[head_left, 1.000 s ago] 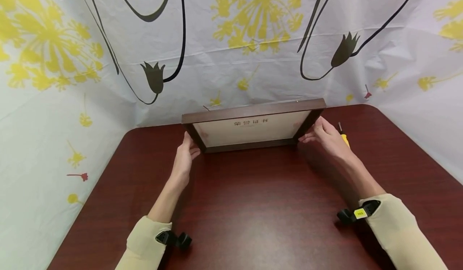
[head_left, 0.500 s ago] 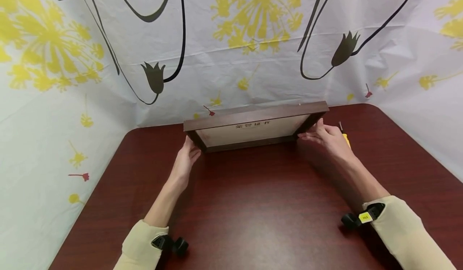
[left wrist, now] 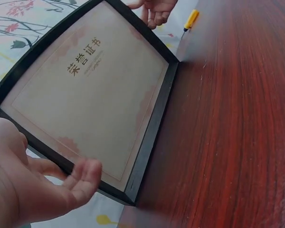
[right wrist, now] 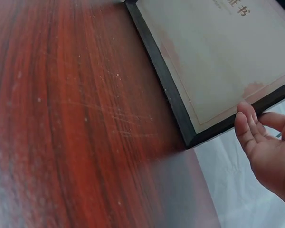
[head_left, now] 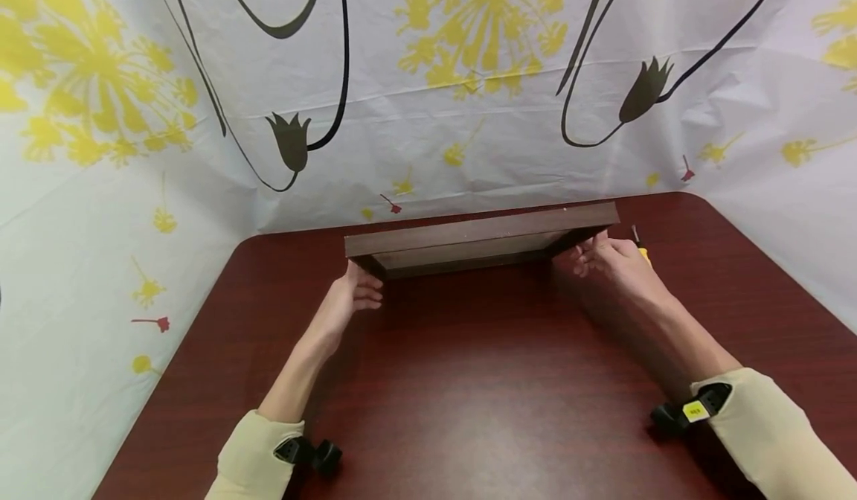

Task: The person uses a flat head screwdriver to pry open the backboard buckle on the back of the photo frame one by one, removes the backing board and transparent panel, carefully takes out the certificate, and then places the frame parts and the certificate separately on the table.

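A dark-brown picture frame (head_left: 482, 228) with a cream certificate (left wrist: 85, 95) behind its front stands tilted at the table's far side. Its lower edge meets the table, and its face leans forward and down toward me, so only a thin strip of the certificate shows in the head view. My left hand (head_left: 351, 295) holds the frame's left side, some fingers in front of the edge. At the opposite side my right hand (head_left: 619, 265) holds the frame with curled fingers. Gold lettering is readable in the left wrist view.
The dark-red wood table (head_left: 469, 381) reaches to a white floral sheet (head_left: 415, 135) hung behind it. Just beyond my right hand lies a screwdriver with a yellow handle (left wrist: 192, 19). Both wrists wear black strapped cameras (head_left: 311, 455).
The frame's upper edge has come down toward me, so its face tips further toward the table and less of the certificate shows. Both hands have stayed at its sides.
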A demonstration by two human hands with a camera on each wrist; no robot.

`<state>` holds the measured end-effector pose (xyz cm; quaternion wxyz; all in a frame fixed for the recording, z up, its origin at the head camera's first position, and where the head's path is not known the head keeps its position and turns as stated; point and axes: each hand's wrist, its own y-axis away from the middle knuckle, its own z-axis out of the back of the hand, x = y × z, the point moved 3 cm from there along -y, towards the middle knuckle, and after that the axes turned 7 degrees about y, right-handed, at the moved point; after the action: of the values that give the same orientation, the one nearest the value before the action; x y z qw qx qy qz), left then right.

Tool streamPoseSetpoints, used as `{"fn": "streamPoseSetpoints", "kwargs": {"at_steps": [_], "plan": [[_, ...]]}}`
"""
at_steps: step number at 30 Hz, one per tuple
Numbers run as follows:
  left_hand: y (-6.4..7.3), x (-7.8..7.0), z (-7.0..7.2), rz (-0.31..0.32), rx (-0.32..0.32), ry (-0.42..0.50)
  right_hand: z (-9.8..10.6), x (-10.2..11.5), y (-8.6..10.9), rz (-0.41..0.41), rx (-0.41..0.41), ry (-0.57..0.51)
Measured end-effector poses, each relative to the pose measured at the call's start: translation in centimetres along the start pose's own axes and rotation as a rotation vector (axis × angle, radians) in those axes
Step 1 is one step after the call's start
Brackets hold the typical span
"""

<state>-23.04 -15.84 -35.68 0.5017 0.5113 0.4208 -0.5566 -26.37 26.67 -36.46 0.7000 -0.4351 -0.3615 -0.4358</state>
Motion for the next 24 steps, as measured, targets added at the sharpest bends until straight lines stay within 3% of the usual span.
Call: {"fn": "streamPoseSetpoints", "kwargs": {"at_steps": [6,9,16,18,21,24], "plan": [[0.1,-0.1,0.2,-0.032,-0.008,0.066,0.2,0.2,0.5,0.083,0.102,-0.300],[0.3,-0.2,0.3,-0.021,0.012,0.098,0.3,0.2,0.6,0.072,0.125,-0.367],[0.4,-0.1,0.6,-0.001,0.066,0.132,0.7,0.4,0.5,0.003,0.159,-0.352],[0.5,0.0,0.7,0.016,0.072,0.140,0.7,0.4,0.6,-0.052,0.161,-0.342],[0.5,0.3,0.9,0.051,0.068,0.129,1.0,0.2,0.9,-0.156,0.133,-0.241],[0.4,0.5,1.1,0.073,0.062,0.105,1.4,0.0,1.3,-0.207,0.120,-0.070]]}}
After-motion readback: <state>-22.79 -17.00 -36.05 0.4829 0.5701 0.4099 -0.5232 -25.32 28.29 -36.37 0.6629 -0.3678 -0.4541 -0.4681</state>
